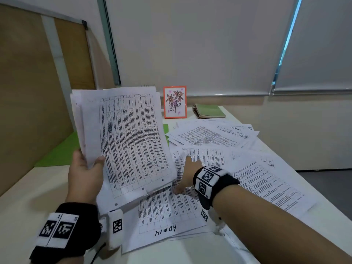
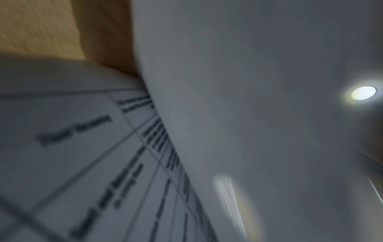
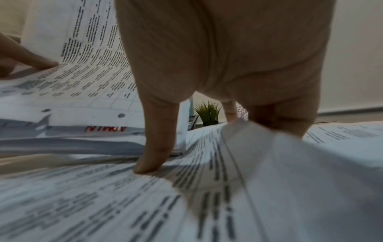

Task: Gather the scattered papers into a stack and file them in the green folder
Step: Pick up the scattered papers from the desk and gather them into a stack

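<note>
Now gripping one gathered stack [image 1: 129, 141] in the left hand [image 1: 85, 174], thumb clamped on top; pressing the right hand [image 1: 187, 176], fingers spread, onto several scattered papers [image 1: 257, 178] beside one green folder [image 1: 57, 151].

- gathered stack [image 1: 129, 141]: white sheets printed with tables, punch holes along the lower edge, edges uneven; gripped by the left hand [image 1: 83, 172], tilted up off the table [image 1: 28, 187].
- scattered papers [image 1: 257, 178]: printed sheets, overlapping, flat on the table; nearest marked "ADMIN".
- green folder [image 1: 55, 151]: flat, partly hidden behind the stack.
</note>
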Demonstrator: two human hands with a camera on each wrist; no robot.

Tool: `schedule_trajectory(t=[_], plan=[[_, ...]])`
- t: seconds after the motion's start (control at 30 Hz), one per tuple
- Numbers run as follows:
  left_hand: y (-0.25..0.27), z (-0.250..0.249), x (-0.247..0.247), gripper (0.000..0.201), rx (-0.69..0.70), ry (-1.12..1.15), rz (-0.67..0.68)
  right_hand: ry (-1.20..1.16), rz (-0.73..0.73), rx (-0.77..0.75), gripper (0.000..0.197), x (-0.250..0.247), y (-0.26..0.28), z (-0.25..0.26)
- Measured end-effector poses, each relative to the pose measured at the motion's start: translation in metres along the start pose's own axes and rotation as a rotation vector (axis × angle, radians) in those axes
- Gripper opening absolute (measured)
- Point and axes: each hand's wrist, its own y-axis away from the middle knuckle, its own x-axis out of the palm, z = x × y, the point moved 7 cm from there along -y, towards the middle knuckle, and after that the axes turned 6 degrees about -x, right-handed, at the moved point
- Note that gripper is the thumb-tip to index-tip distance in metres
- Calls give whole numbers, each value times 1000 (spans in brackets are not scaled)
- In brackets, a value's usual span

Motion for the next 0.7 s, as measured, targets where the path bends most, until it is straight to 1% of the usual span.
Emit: schedule_trajectory(t=[0.1, 0.2, 0.37, 0.4, 0.47, 0.57, 0.63, 0.7], plan=[[0, 2, -1, 31, -7, 14, -9, -103, -6, 6, 124, -1, 0, 3], [-2, 4, -3, 30, -7, 10, -19, -133, -70, 18, 115, -9, -1, -2], [-2, 4, -6, 28, -16, 6, -19, -333, -183, -11, 91, -32, 6, -25], [-2, 2, -5, 28, -15, 6, -19, -379, -227, -23, 85, -37, 6, -32], [-1, -1, -5, 28, -10, 18, -21, -486, -359, -52, 66, -50, 7, -46], [2, -6, -3, 27, 0, 42, -26, -794, -577, -78, 33, -67, 14, -68], [2, -9, -3, 26, 12, 41, -49, -898, -709, -111, 24, -83, 26, -80], [0, -9, -4, 27, 18, 25, -89, -947, -815, -169, 22, -102, 39, -88]])
